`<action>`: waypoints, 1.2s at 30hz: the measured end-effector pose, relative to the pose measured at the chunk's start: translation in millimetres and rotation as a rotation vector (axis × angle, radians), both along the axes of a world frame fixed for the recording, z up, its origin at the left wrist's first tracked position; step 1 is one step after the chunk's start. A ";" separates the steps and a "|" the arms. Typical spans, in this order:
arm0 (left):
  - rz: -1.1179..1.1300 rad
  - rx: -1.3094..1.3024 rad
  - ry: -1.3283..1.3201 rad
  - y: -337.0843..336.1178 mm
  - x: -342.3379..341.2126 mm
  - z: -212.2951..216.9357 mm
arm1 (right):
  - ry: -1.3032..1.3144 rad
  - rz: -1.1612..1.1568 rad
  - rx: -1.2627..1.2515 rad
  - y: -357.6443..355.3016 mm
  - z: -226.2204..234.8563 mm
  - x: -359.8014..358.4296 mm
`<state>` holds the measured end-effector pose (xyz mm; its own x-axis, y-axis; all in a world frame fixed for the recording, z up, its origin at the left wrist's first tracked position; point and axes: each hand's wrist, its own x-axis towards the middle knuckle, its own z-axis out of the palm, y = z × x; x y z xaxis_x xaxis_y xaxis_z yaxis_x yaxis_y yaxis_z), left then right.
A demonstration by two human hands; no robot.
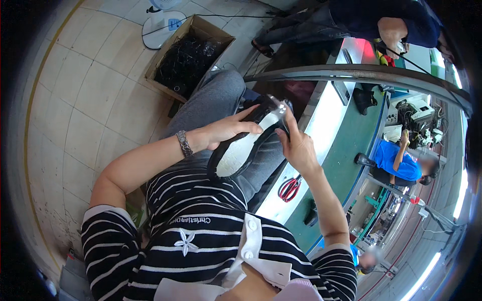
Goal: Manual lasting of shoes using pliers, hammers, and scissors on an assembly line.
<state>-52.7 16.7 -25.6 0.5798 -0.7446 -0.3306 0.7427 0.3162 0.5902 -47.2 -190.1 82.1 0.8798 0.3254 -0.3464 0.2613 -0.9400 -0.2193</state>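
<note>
A black shoe (236, 154) with a whitish underside is held over my lap, its underside facing up and its far end pointing away to the right. My left hand (228, 131), with a metal band at the wrist, is closed on its left side, thumb lying on the white surface. At the far end, my right hand (299, 146) is closed on the shoe's right edge, index finger stretched forward. A shiny metal piece (275, 104) sits by that finger; whether it is a tool or part of the shoe I cannot tell. The right fingertips are partly hidden.
Red-handled scissors (289, 189) lie on the white bench ledge at my right. Beyond runs a green belt (329, 173) with black shoes (365, 99). A metal bar (346, 73) crosses ahead. A cardboard box (221, 42) of black scraps stands front left. Other people work nearby.
</note>
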 end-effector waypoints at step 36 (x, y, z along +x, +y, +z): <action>0.141 -0.284 0.277 13.7 -52.2 -17.1 | 0.422 0.114 0.038 23.2 58.6 -47.2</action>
